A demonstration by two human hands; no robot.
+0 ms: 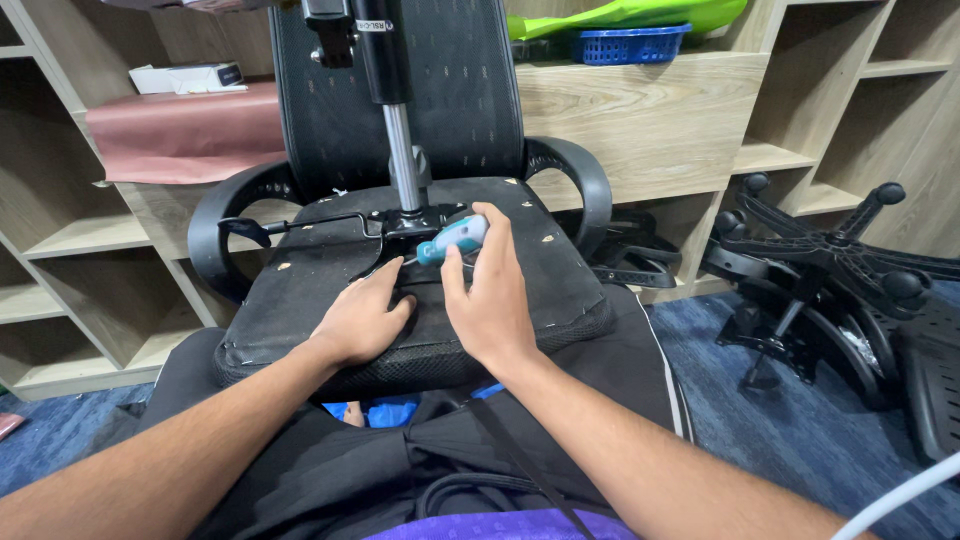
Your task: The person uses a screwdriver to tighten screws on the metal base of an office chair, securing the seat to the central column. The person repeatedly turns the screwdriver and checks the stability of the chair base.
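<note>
An upturned black office chair seat (300, 300) rests on my lap, its underside facing up. A metal gas cylinder (403, 150) rises from the black mechanism plate (420, 222) at its middle. My right hand (490, 300) grips a screwdriver (452, 238) with a teal and white handle, its tip pointing left at the plate. My left hand (362, 318) lies flat on the seat underside just below the plate, fingers near the screwdriver tip. A black lever (290, 226) sticks out to the left of the plate.
Black armrests (572, 178) curve at both sides of the seat. A black five-star chair base with castors (830, 250) lies on the blue carpet at right. Wooden shelves stand behind, holding a blue basket (630, 45), a white box (188, 77) and a reddish-brown sheet (185, 130). A white cable (900, 495) crosses the lower right.
</note>
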